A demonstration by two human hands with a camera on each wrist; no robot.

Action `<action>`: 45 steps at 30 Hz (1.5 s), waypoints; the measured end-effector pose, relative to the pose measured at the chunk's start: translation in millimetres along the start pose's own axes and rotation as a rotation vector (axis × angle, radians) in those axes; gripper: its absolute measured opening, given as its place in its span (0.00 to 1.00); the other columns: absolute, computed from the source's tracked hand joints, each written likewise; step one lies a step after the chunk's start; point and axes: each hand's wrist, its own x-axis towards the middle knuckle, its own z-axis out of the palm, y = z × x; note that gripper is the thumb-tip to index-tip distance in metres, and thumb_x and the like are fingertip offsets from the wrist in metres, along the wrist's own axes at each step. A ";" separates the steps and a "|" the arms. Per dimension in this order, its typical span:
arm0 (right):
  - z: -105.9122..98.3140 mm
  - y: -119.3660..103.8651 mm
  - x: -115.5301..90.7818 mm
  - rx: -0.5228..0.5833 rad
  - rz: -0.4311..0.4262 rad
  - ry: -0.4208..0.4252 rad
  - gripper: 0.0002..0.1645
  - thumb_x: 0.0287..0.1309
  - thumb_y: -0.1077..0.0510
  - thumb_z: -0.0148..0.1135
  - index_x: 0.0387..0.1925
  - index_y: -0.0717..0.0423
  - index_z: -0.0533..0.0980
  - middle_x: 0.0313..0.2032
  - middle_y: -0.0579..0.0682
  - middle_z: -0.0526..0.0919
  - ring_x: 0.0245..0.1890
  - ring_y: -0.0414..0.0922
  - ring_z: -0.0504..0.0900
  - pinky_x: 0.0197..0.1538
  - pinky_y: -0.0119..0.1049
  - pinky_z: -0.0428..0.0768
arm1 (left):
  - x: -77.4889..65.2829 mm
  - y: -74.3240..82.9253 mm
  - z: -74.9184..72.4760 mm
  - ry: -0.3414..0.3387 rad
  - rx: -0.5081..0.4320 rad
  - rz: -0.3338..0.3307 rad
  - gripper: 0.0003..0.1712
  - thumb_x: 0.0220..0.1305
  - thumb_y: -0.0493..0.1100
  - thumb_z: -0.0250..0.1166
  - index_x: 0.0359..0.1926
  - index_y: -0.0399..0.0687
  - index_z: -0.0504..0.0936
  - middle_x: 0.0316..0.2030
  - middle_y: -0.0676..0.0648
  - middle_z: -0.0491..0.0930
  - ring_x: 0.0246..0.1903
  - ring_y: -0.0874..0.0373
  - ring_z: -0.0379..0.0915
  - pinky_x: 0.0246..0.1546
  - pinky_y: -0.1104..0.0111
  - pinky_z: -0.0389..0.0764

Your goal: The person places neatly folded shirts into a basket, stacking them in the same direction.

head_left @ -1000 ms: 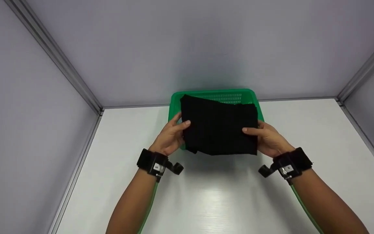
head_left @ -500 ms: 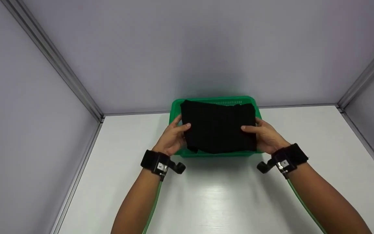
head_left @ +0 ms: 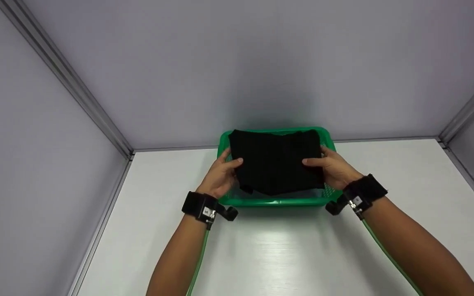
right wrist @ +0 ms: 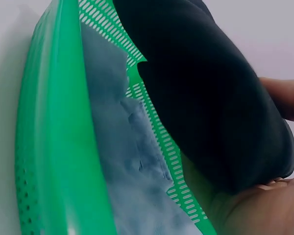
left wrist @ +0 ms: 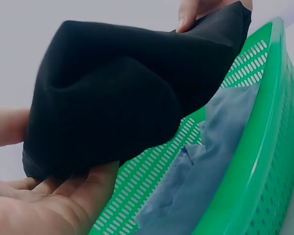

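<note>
Between both hands hangs a folded black cloth [head_left: 276, 162], held over the green plastic basket [head_left: 278, 202]. My left hand [head_left: 219, 174] grips its left edge, thumb on top and fingers underneath. On the opposite edge, my right hand [head_left: 335, 169] pinches it the same way. In the left wrist view the black cloth [left wrist: 108, 103] sags in folds above the basket's slotted wall. A blue-grey cloth [right wrist: 127, 147] lies inside the basket, seen below the black one in both wrist views.
The basket stands on a white table [head_left: 171, 185] against a pale back wall [head_left: 278, 61]. Side walls with grey metal edging [head_left: 64, 78] flank the table. A strapped camera with a green cable [head_left: 199, 263] is on each wrist.
The black cloth, in both hands, has shifted back over the basket, so the basket's front rim now shows in front of it. The head view has tilted up slightly.
</note>
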 end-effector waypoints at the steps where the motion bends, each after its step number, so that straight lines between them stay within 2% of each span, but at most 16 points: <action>1: 0.2 0.4 0.6 -0.015 0.000 0.000 0.56 0.70 0.65 0.66 0.84 0.49 0.41 0.58 0.49 0.79 0.53 0.44 0.87 0.57 0.41 0.86 | -0.6 -0.5 -0.4 0.008 0.008 -0.008 0.50 0.77 0.31 0.57 0.86 0.56 0.38 0.75 0.38 0.68 0.65 0.49 0.76 0.59 0.63 0.82; 6: 3.0 2.1 3.3 -0.075 0.007 -0.010 0.58 0.69 0.66 0.65 0.84 0.51 0.39 0.61 0.53 0.75 0.54 0.44 0.86 0.57 0.40 0.87 | -3.0 -1.1 0.9 0.072 0.098 -0.060 0.53 0.75 0.30 0.59 0.86 0.55 0.37 0.62 0.41 0.81 0.51 0.55 0.85 0.59 0.62 0.80; 9: 3.9 2.4 3.4 -0.112 0.017 -0.009 0.59 0.70 0.66 0.64 0.85 0.51 0.35 0.67 0.56 0.70 0.55 0.44 0.85 0.58 0.39 0.87 | -1.8 -0.8 5.1 0.091 0.167 -0.092 0.53 0.74 0.30 0.59 0.86 0.55 0.37 0.55 0.42 0.84 0.46 0.55 0.85 0.64 0.58 0.78; 12: 4.5 3.5 2.6 -0.150 0.028 -0.007 0.60 0.70 0.67 0.63 0.85 0.52 0.32 0.73 0.61 0.64 0.58 0.44 0.83 0.59 0.38 0.86 | -0.5 -0.9 9.2 0.100 0.195 -0.126 0.54 0.73 0.29 0.58 0.86 0.55 0.37 0.61 0.39 0.81 0.55 0.50 0.83 0.73 0.53 0.72; 16: 5.4 8.4 3.2 -0.171 0.046 -0.009 0.61 0.70 0.68 0.62 0.85 0.54 0.31 0.78 0.64 0.59 0.63 0.49 0.79 0.61 0.39 0.85 | 2.0 -4.4 11.5 0.117 0.209 -0.159 0.55 0.71 0.27 0.57 0.86 0.54 0.36 0.75 0.35 0.66 0.71 0.41 0.70 0.80 0.47 0.60; 18: 5.5 12.5 3.6 -0.178 0.052 -0.011 0.61 0.70 0.68 0.61 0.85 0.55 0.30 0.79 0.65 0.58 0.66 0.50 0.77 0.62 0.39 0.84 | 3.9 -8.0 11.9 0.114 0.218 -0.174 0.54 0.71 0.26 0.55 0.86 0.53 0.35 0.79 0.34 0.59 0.75 0.38 0.64 0.81 0.46 0.58; 22: 5.5 22.2 4.1 -0.173 0.079 -0.006 0.60 0.69 0.69 0.60 0.84 0.57 0.30 0.78 0.66 0.58 0.67 0.51 0.76 0.67 0.42 0.81 | 7.9 -16.5 10.2 0.111 0.233 -0.217 0.54 0.70 0.24 0.52 0.86 0.51 0.33 0.83 0.35 0.49 0.80 0.39 0.56 0.81 0.47 0.59; 27: 0.4 29.7 3.4 -0.169 0.154 0.022 0.58 0.71 0.68 0.58 0.83 0.61 0.29 0.76 0.65 0.61 0.67 0.53 0.76 0.74 0.52 0.75 | 11.4 -21.8 5.7 0.114 0.229 -0.242 0.54 0.70 0.22 0.48 0.86 0.50 0.30 0.83 0.35 0.48 0.79 0.38 0.56 0.80 0.48 0.62; 29: -0.9 29.4 2.0 -0.180 0.175 0.037 0.57 0.72 0.68 0.56 0.83 0.63 0.28 0.76 0.66 0.61 0.69 0.55 0.74 0.76 0.55 0.72 | 10.7 -22.0 4.5 0.120 0.268 -0.238 0.53 0.70 0.22 0.47 0.86 0.48 0.30 0.83 0.34 0.47 0.79 0.37 0.55 0.80 0.47 0.62; 32: 1.2 23.7 -1.2 -0.297 0.171 0.063 0.54 0.73 0.66 0.56 0.83 0.67 0.30 0.77 0.70 0.59 0.72 0.62 0.72 0.76 0.58 0.71 | 5.5 -20.0 6.6 0.144 0.442 -0.204 0.52 0.71 0.25 0.49 0.86 0.48 0.33 0.84 0.35 0.44 0.80 0.38 0.52 0.81 0.47 0.59; 34: 6.7 16.7 -3.7 -0.452 0.132 0.092 0.54 0.73 0.64 0.58 0.82 0.68 0.33 0.77 0.73 0.57 0.74 0.65 0.69 0.76 0.61 0.70 | -1.7 -16.8 11.0 0.159 0.640 -0.147 0.50 0.73 0.30 0.51 0.86 0.46 0.34 0.85 0.36 0.40 0.83 0.39 0.46 0.82 0.47 0.54; 36: 13.5 7.9 -6.9 -0.681 0.065 0.128 0.54 0.73 0.60 0.60 0.82 0.71 0.36 0.77 0.75 0.57 0.75 0.68 0.67 0.76 0.63 0.69 | -9.9 -12.2 17.3 0.157 0.852 -0.051 0.47 0.76 0.34 0.52 0.86 0.43 0.36 0.85 0.36 0.40 0.84 0.39 0.43 0.83 0.47 0.52; 38: 20.9 0.6 -9.5 -0.905 -0.029 0.165 0.52 0.72 0.58 0.62 0.81 0.72 0.42 0.77 0.76 0.58 0.75 0.70 0.65 0.76 0.65 0.67 | -17.8 -7.7 24.1 0.126 1.070 0.079 0.42 0.79 0.36 0.52 0.84 0.36 0.43 0.84 0.33 0.45 0.84 0.38 0.43 0.83 0.46 0.52; 42: 31.0 -6.4 -13.1 -1.249 -0.198 0.148 0.41 0.72 0.58 0.62 0.77 0.72 0.59 0.76 0.76 0.61 0.76 0.72 0.63 0.77 0.67 0.65 | -30.3 -4.3 36.5 -0.025 1.414 0.274 0.28 0.81 0.40 0.54 0.74 0.30 0.68 0.74 0.31 0.69 0.76 0.39 0.65 0.77 0.49 0.67; 43: 32.0 -5.9 -12.9 -1.305 -0.220 0.120 0.38 0.73 0.58 0.61 0.75 0.72 0.63 0.76 0.75 0.62 0.76 0.72 0.63 0.76 0.67 0.65 | -32.7 -5.3 38.5 -0.073 1.481 0.292 0.24 0.81 0.41 0.55 0.70 0.32 0.75 0.70 0.33 0.76 0.72 0.40 0.71 0.74 0.50 0.72; 45: 33.1 -3.4 -12.2 -1.380 -0.224 0.055 0.33 0.74 0.57 0.60 0.73 0.70 0.68 0.75 0.74 0.64 0.76 0.72 0.64 0.76 0.67 0.66 | -36.9 -8.9 40.6 -0.157 1.575 0.273 0.20 0.81 0.45 0.56 0.61 0.37 0.85 0.60 0.39 0.85 0.63 0.46 0.80 0.66 0.54 0.80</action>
